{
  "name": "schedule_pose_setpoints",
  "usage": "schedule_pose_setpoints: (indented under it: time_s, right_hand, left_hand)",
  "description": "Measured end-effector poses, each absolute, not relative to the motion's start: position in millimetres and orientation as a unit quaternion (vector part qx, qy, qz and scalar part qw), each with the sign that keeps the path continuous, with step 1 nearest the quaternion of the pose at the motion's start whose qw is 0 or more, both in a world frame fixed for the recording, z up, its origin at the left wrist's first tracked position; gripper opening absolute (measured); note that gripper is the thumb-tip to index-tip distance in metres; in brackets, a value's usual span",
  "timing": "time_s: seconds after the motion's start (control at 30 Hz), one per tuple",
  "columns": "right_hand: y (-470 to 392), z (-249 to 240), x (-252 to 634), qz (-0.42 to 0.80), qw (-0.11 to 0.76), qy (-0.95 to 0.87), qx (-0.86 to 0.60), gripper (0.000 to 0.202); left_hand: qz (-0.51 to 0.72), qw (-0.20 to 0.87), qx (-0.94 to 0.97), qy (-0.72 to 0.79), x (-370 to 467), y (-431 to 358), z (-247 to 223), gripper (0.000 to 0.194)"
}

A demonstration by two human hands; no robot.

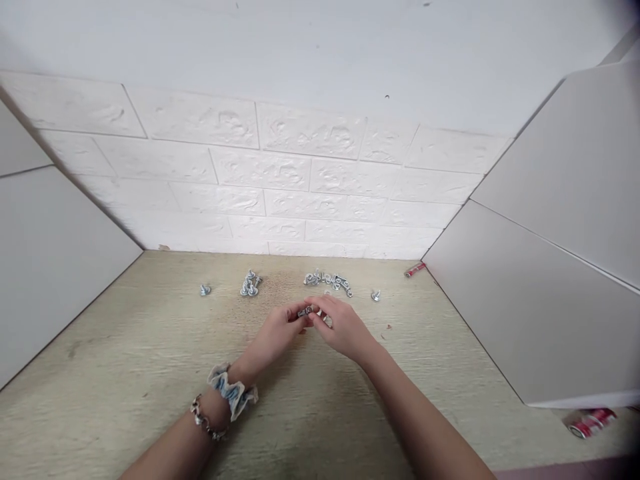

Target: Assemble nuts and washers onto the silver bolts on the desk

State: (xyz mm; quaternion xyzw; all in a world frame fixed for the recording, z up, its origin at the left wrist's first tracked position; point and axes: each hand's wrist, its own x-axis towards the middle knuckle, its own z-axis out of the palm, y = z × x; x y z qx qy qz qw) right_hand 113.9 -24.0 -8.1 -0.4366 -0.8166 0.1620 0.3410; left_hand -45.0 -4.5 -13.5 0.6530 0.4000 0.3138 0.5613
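Observation:
Low over the wooden surface, my left hand [281,328] pinches a small metal bolt [303,312] between thumb and fingers. My right hand [345,328] meets it from the other side, its fingertips closed at the bolt's end, where a nut [309,309] seems to sit. Fingers partly cover both pieces. Just beyond my hands lies a loose spread of bolts, nuts and washers [337,283]. To the left is a cluster of bolts fitted with washers [251,285]. One bolt with a washer [205,290] lies alone further left, another single bolt [375,295] to the right.
A white brick-pattern wall [285,173] closes off the back. Pale panels stand at the left [60,260] and right [540,300]. A red and silver cylinder [414,269] lies in the back right corner, a similar one [593,423] near the right front edge.

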Motion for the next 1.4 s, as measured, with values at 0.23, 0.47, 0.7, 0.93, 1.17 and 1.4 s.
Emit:
schedule_pose_setpoints:
  time_s: [0.23,0.47,0.7,0.93,1.17,1.4]
  right_hand:
    - [-22,-15,108,0.143,0.357,-0.798,-0.464,0.015]
    - [-22,-17,108,0.062,0.407,-0.788,-0.458,0.026]
    - [-22,-16,108,0.015,0.415,-0.781,-0.467,0.038]
    - [-22,-15,107,0.065,0.402,-0.792,-0.455,0.028]
    - [-29,-11,103,0.266,0.344,-0.782,-0.446,0.058]
    - [-27,-6,107,0.361,0.504,-0.685,-0.383,0.041]
  left_hand:
    - [0.332,0.692,0.53,0.36,-49,-9,-8,0.032]
    - [0.319,0.804,0.391,0.316,-50,-17,-2,0.027]
    - [0.285,0.802,0.402,0.337,-51,-16,-2,0.028]
    - [0.285,0.792,0.407,0.354,-48,-17,-3,0.029]
    - [0.369,0.791,0.367,0.321,-47,-15,-5,0.026]
    - [0.414,0.789,0.324,0.318,-54,-10,-1,0.031]
